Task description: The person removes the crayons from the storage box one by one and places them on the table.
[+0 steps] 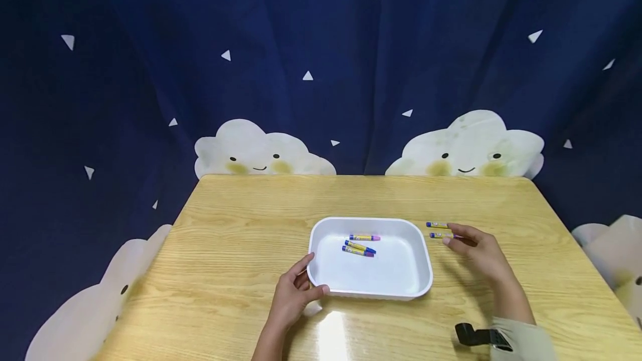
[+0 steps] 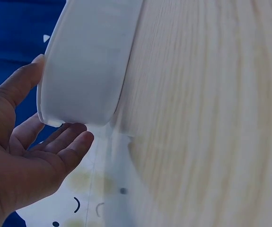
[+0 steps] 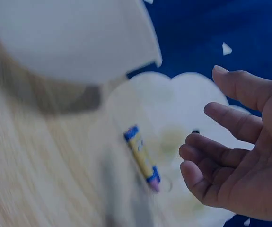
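Note:
A white plastic tray [image 1: 393,273] stands on the table, its near left corner held by my left hand [image 1: 292,293], with the thumb at the rim and fingers along the side. Inside it lie a pink crayon [image 1: 364,237], a blue crayon [image 1: 360,247] and a purple crayon [image 1: 357,251], all in yellow wrappers. Right of the tray, my right hand [image 1: 481,254] hovers with parted fingers over an upper crayon [image 1: 436,225] and a lower crayon [image 1: 439,235]. In the right wrist view, the hand holds nothing, and a crayon with a pinkish-purple tip [image 3: 142,156] lies beyond the fingertips.
The wooden table [image 1: 241,227] runs back to a dark blue curtain [image 1: 321,27] with white triangles and cloud shapes. A black strap mount [image 1: 473,335] sits at my right sleeve [image 1: 519,338].

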Demonstrator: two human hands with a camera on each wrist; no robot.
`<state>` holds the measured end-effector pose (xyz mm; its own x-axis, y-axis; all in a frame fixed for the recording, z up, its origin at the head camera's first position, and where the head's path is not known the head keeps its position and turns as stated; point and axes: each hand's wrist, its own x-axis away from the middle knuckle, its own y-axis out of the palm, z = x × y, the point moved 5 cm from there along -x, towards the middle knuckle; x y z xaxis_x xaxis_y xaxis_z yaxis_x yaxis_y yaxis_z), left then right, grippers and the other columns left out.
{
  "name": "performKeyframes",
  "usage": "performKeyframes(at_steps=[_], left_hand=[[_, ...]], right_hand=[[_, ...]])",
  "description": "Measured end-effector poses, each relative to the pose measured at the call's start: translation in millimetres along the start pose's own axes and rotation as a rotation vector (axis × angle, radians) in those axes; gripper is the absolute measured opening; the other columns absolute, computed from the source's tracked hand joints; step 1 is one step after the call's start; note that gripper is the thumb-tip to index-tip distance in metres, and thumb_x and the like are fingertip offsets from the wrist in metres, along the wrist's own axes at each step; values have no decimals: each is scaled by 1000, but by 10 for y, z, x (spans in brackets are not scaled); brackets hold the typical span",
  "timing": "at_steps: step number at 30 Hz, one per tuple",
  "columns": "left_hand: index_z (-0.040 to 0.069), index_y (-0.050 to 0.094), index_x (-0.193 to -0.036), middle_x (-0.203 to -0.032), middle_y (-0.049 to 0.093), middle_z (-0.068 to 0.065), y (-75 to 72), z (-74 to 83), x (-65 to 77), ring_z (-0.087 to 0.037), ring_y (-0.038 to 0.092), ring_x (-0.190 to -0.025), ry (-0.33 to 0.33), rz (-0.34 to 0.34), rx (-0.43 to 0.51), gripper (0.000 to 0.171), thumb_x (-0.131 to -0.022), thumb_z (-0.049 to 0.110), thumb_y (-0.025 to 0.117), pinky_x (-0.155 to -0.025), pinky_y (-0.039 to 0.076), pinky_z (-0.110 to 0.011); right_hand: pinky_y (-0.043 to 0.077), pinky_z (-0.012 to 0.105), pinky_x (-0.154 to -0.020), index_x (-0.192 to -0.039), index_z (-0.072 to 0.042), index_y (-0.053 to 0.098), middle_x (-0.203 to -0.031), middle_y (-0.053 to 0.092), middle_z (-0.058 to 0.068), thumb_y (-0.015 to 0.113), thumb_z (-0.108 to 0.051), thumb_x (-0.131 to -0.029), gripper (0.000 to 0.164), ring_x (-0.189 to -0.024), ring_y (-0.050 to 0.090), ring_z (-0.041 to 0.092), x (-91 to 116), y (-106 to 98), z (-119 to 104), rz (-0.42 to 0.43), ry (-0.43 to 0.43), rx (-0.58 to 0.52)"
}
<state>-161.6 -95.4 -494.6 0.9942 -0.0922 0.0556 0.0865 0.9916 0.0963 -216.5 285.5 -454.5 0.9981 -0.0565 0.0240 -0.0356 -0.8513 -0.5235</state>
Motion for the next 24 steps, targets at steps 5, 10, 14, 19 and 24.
performKeyframes(at_steps=[5, 10, 14, 19, 24], left_hand=[[-5, 37, -138, -131, 41, -35, -2, 10, 6, -41, 47, -116, 5, -3, 8, 81, -68, -9, 77, -87, 50, -33], [-7, 35, -139, -130, 40, -37, 23, 19, 7, -43, 47, -115, 5, -19, 47, 80, -70, -11, 75, -83, 52, -28], [-8, 36, -138, -129, 40, -37, 33, 25, 10, -43, 48, -114, 4, -20, 45, 79, -69, -11, 75, -82, 52, -27], [-8, 35, -138, -129, 40, -38, 34, 27, 12, -44, 48, -114, -1, -21, 56, 79, -70, -12, 74, -83, 52, -28], [-8, 36, -138, -129, 41, -37, 21, 21, 12, -43, 48, -114, -1, -13, 55, 79, -69, -12, 74, -84, 52, -29]], right_hand=[[50, 21, -72, -129, 4, 51, -123, 51, 26, 66, -28, -88, 54, -106, 50, 32, 45, 110, -205, -43, -45, -28], [51, 23, -73, -128, 4, 52, -121, 53, 25, 67, -24, -87, 51, -106, 51, 32, 51, 203, -320, -67, -73, -66], [50, 21, -74, -128, 4, 52, -123, 52, 23, 69, -27, -86, 55, -106, 52, 31, 31, 271, -342, -81, -80, -86], [50, 20, -78, -129, 6, 50, -125, 51, 25, 69, -23, -86, 56, -110, 50, 33, 8, 398, -405, -128, -88, -161], [50, 20, -77, -127, 6, 52, -120, 54, 26, 72, -19, -83, 54, -108, 51, 32, -30, 507, -452, -135, -102, -181]])
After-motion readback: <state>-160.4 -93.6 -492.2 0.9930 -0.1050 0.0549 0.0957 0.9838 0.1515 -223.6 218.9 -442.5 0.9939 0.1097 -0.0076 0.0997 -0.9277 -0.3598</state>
